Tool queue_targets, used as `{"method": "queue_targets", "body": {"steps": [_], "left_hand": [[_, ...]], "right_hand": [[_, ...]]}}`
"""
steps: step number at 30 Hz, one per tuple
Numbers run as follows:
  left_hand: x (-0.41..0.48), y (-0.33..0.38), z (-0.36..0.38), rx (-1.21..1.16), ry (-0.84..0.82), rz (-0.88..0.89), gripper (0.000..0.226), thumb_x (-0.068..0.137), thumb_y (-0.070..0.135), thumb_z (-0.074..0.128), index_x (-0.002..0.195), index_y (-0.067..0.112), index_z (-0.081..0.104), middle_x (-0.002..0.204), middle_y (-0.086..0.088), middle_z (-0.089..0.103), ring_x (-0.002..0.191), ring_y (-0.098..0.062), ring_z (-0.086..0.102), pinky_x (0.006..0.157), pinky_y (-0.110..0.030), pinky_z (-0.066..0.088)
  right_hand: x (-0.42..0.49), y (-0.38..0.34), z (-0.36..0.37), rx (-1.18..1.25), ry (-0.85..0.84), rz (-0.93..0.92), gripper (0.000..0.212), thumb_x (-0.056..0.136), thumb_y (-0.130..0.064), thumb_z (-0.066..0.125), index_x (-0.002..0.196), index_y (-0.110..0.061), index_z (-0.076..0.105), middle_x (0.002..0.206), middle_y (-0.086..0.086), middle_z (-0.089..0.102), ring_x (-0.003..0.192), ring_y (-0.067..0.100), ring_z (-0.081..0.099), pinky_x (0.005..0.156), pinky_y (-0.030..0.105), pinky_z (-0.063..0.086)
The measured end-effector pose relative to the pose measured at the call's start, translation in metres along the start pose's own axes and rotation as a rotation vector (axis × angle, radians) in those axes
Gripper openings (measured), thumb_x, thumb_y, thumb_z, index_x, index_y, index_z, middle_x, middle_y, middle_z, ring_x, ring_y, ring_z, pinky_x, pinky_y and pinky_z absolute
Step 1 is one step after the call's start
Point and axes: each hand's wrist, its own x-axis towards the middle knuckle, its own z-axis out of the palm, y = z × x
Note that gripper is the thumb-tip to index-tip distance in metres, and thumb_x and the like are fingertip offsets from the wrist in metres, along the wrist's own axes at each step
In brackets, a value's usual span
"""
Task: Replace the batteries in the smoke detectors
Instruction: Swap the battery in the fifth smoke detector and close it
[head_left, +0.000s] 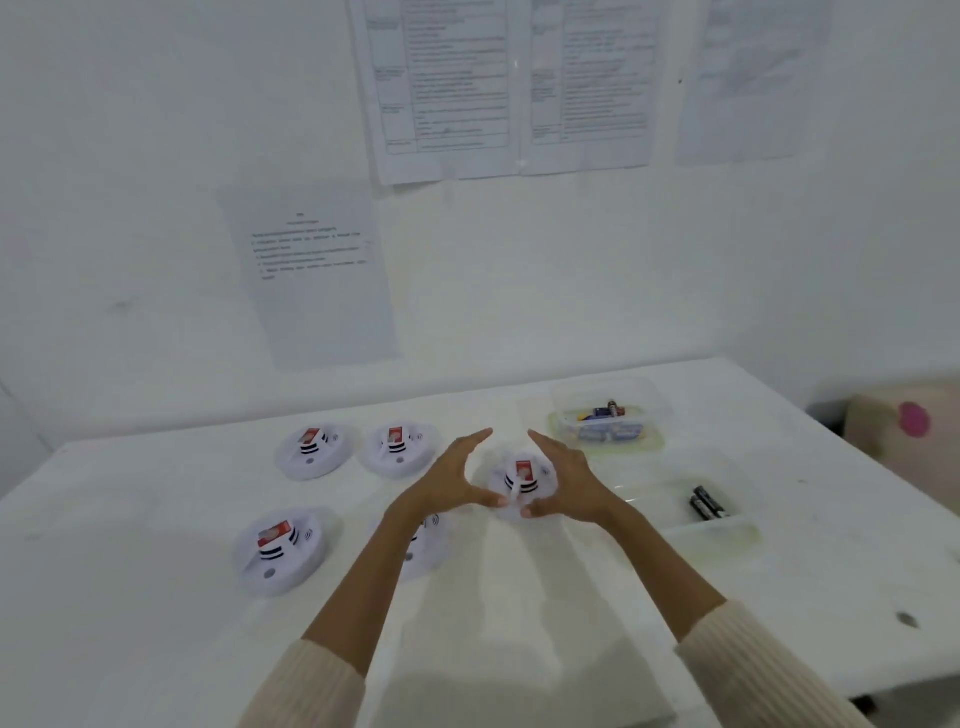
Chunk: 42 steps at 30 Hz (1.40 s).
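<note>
Several white round smoke detectors with red labels lie on the white table (156, 649). One smoke detector (522, 480) sits between my hands. My left hand (449, 480) and my right hand (569, 480) flank it with straight fingers, thumbs near its front rim; whether they touch it is unclear. Two detectors (314, 451) (397, 448) lie at the back left, one (278, 548) at the front left, and another (423, 545) is partly hidden under my left forearm. A clear tub (610, 415) holds batteries at the back right. A second clear tub (706, 506) holds two black batteries.
Printed sheets (322, 270) hang on the white wall behind the table. A cardboard box with a pink mark (904, 421) stands beyond the table's right edge. A dark spot (906, 618) marks the table at the front right.
</note>
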Motion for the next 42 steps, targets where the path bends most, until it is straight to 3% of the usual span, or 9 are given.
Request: {"method": "queue_targets", "body": {"steps": [4, 9, 19, 22, 24, 28, 31, 38, 42], "left_hand": [[0.012, 0.004, 0.011, 0.055, -0.088, 0.039, 0.069, 0.068, 0.003, 0.081, 0.111, 0.036, 0.039, 0.112, 0.023, 0.039, 0.097, 0.033, 0.039, 0.081, 0.007, 0.030], [0.014, 0.000, 0.024, 0.080, -0.119, -0.058, 0.110, 0.064, 0.018, 0.086, 0.149, 0.014, 0.017, 0.154, -0.004, 0.023, 0.142, -0.018, 0.023, 0.115, -0.029, 0.023], [0.022, -0.004, 0.032, 0.061, -0.086, -0.021, 0.139, 0.025, 0.065, 0.060, 0.147, 0.011, 0.020, 0.153, -0.007, 0.026, 0.141, -0.019, 0.026, 0.112, -0.024, 0.019], [0.023, -0.007, 0.034, 0.035, -0.046, -0.005, 0.152, 0.016, 0.076, 0.065, 0.146, 0.009, 0.023, 0.151, -0.008, 0.029, 0.140, -0.020, 0.029, 0.109, -0.023, 0.021], [0.023, -0.011, 0.035, -0.029, -0.024, 0.002, 0.161, 0.011, 0.091, 0.058, 0.145, 0.008, 0.025, 0.149, -0.006, 0.031, 0.139, -0.020, 0.030, 0.110, -0.024, 0.023], [0.012, 0.004, 0.021, -0.110, -0.036, 0.069, 0.121, 0.039, 0.055, 0.081, 0.143, 0.017, 0.032, 0.147, -0.002, 0.039, 0.133, -0.016, 0.039, 0.105, -0.022, 0.034], [0.007, 0.016, 0.007, -0.252, -0.071, 0.104, 0.092, 0.068, 0.020, 0.083, 0.144, 0.023, 0.031, 0.145, 0.003, 0.041, 0.124, -0.008, 0.045, 0.094, -0.016, 0.043], [-0.007, 0.069, 0.010, -0.975, -0.192, 0.098, 0.074, 0.075, 0.067, 0.055, 0.136, 0.026, 0.045, 0.138, -0.005, 0.052, 0.121, -0.021, 0.055, 0.101, -0.043, 0.045], [-0.014, 0.091, 0.020, -1.354, -0.188, 0.011, 0.058, 0.091, 0.062, 0.030, 0.114, 0.017, 0.059, 0.110, -0.010, 0.069, 0.102, -0.026, 0.063, 0.087, -0.046, 0.051]], "right_hand": [[0.002, 0.010, 0.004, -0.042, -0.096, 0.054, 0.108, 0.071, -0.018, 0.079, 0.148, -0.009, 0.004, 0.156, 0.007, 0.013, 0.144, 0.021, 0.010, 0.114, 0.031, 0.009], [0.011, 0.016, 0.013, -0.011, -0.099, 0.104, 0.103, 0.077, -0.014, 0.073, 0.147, -0.004, -0.001, 0.156, 0.011, 0.011, 0.144, 0.023, 0.014, 0.117, 0.033, 0.012], [0.013, 0.024, 0.017, 0.102, -0.123, 0.189, 0.090, 0.084, -0.017, 0.066, 0.147, -0.007, 0.002, 0.154, 0.012, 0.019, 0.142, 0.026, 0.020, 0.116, 0.035, 0.015], [0.009, 0.032, 0.012, 0.110, 0.305, 0.156, 0.065, 0.097, -0.021, 0.044, 0.146, -0.009, 0.003, 0.156, 0.010, 0.012, 0.144, 0.017, 0.015, 0.115, 0.017, 0.014], [0.005, 0.036, 0.011, 0.117, 0.314, 0.076, 0.067, 0.095, -0.042, 0.040, 0.145, -0.020, 0.001, 0.156, 0.006, 0.011, 0.143, 0.012, 0.018, 0.105, 0.000, 0.012], [-0.003, 0.006, 0.006, 0.318, -0.005, 0.111, 0.091, 0.081, -0.010, 0.069, 0.148, -0.016, 0.007, 0.149, 0.007, 0.030, 0.137, 0.024, 0.031, 0.110, 0.028, 0.028], [-0.013, -0.006, -0.012, 0.504, 0.149, -0.014, 0.104, 0.070, 0.001, 0.076, 0.148, -0.017, 0.010, 0.142, 0.006, 0.039, 0.130, 0.022, 0.040, 0.106, 0.039, 0.040], [-0.026, -0.050, -0.030, 0.625, 0.424, -0.181, 0.072, 0.083, -0.014, 0.066, 0.144, -0.017, 0.027, 0.138, -0.006, 0.040, 0.128, 0.013, 0.040, 0.104, 0.031, 0.039], [-0.034, -0.055, -0.028, 0.373, 0.537, -0.254, 0.051, 0.091, -0.038, 0.052, 0.137, -0.019, 0.040, 0.138, -0.007, 0.042, 0.131, 0.017, 0.034, 0.108, 0.033, 0.032]]}}
